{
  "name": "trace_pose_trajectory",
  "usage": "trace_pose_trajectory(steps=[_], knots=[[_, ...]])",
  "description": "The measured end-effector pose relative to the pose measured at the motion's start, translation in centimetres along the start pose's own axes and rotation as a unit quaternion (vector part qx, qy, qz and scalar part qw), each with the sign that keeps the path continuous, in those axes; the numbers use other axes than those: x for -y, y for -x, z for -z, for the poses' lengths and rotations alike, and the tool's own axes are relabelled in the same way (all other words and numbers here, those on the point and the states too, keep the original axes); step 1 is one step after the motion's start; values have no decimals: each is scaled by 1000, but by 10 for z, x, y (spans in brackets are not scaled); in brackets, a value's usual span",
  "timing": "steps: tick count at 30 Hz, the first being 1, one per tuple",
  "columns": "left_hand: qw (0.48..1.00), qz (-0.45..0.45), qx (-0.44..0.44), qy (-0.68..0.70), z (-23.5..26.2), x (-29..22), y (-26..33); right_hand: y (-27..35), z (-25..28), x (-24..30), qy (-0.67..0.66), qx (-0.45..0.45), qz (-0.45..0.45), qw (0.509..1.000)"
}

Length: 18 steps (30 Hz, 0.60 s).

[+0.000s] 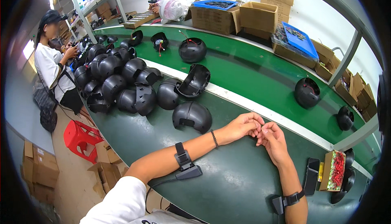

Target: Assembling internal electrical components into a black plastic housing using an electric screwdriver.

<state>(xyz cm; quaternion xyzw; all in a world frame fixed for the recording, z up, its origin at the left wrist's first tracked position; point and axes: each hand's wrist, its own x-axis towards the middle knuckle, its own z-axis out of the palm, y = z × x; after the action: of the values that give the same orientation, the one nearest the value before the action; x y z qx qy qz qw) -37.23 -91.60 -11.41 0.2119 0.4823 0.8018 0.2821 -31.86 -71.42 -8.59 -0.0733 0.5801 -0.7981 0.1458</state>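
Fingers of left hand and right hand meet, curled, apparently holding nothing, on the desk near a black helmet shell; steadier with wrists resting.

black helmet shells, red stool, cardboard boxes

Brown cardboard boxes stand stacked at the upper middle of the frame. More cardboard boxes sit on the floor at lower left. A small open carton holding red parts lies at lower right, beside a dark phone with a blank screen.
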Motion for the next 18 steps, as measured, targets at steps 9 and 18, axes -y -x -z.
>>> trace_pose_trajectory(steps=[9, 18], knots=[[1000, 1, -8, -2, -4, -6, 0, -1, -1, 3, 7, -1, -1, 1000], [846, -219, -292, -389, -25, -166, 63, 3, 6, 0, -13, -26, -23, 999]])
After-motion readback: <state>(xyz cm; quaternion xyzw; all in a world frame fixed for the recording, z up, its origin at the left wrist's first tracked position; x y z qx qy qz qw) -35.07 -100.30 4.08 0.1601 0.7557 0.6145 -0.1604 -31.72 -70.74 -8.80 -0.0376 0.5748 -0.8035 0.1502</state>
